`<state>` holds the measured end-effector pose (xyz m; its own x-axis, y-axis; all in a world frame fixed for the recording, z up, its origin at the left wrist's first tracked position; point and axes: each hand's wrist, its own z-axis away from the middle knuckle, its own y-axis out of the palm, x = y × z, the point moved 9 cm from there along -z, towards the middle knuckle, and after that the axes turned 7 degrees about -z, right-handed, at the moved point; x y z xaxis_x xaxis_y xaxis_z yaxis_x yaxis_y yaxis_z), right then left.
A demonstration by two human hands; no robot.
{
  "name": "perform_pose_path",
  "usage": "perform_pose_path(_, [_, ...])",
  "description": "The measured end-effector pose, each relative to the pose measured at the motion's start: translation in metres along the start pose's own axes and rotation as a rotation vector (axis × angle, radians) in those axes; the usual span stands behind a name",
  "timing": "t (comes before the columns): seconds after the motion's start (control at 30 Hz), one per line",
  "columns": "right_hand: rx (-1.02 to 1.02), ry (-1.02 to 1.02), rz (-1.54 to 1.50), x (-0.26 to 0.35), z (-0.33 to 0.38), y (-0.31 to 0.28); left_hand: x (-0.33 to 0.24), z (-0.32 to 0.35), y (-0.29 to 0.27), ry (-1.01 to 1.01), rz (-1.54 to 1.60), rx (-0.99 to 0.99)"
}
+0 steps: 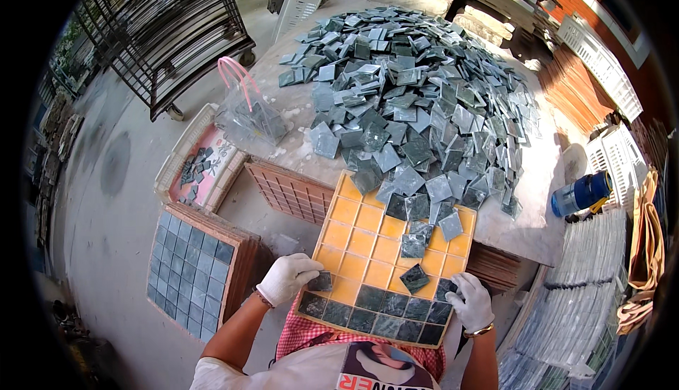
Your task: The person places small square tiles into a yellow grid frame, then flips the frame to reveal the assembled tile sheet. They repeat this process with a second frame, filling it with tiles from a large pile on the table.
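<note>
A yellow gridded tray (344, 238) rests tilted before me, its far edge under a large heap of dark green stone tiles (417, 100). Square tiles (385, 324) fill the two rows nearest my body. My white-gloved left hand (284, 279) pinches a tile (320, 282) at the tray's left edge, just above those rows. At the right edge my gloved right hand (472, 304) has its fingers on another tile (445, 289), partly covered by them. A loose tile (414, 278) lies askew between the hands, with several more spilling onto the tray's far right part.
Left of the tray, a stack of boards (191, 270) faced with set tiles leans by a white crate (185, 151) of tile pieces. A clear bag (251, 118) with pink handles sits behind. Rightward are a blue bottle (581, 193) and stacked sheets (566, 298). A metal rack cart (166, 43) stands far left.
</note>
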<state>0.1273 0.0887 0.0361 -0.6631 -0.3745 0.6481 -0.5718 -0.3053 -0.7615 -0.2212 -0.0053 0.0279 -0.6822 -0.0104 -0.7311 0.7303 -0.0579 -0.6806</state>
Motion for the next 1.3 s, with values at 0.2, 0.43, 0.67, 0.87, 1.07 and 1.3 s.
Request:
perform_pose_path(0.2, [0.001,-0.076,-0.006,0.022,-0.02,0.002,-0.005,-0.007,-0.001,0.017,-0.07,-0.053])
perform_pose_path(0.43, [-0.017,-0.202,-0.031,0.049,-0.036,0.006,-0.006,0.003,0.008,0.085,-0.154,-0.023])
perform_pose_path(0.67, [-0.055,-0.342,0.038,0.082,-0.065,0.008,-0.021,0.014,0.01,0.074,-0.326,-0.037])
perform_pose_path(0.87, [-0.298,-0.108,-0.001,0.043,-0.143,0.0,-0.047,-0.07,0.0,0.177,-0.375,-0.18])
perform_pose_path(1.07, [-0.145,0.199,0.35,0.049,-0.185,0.0,-0.092,-0.15,0.036,0.322,-0.577,-0.113])
perform_pose_path(1.3, [-0.251,0.138,-0.193,-0.021,-0.191,-0.009,-0.075,-0.164,0.047,0.264,-0.389,-0.046])
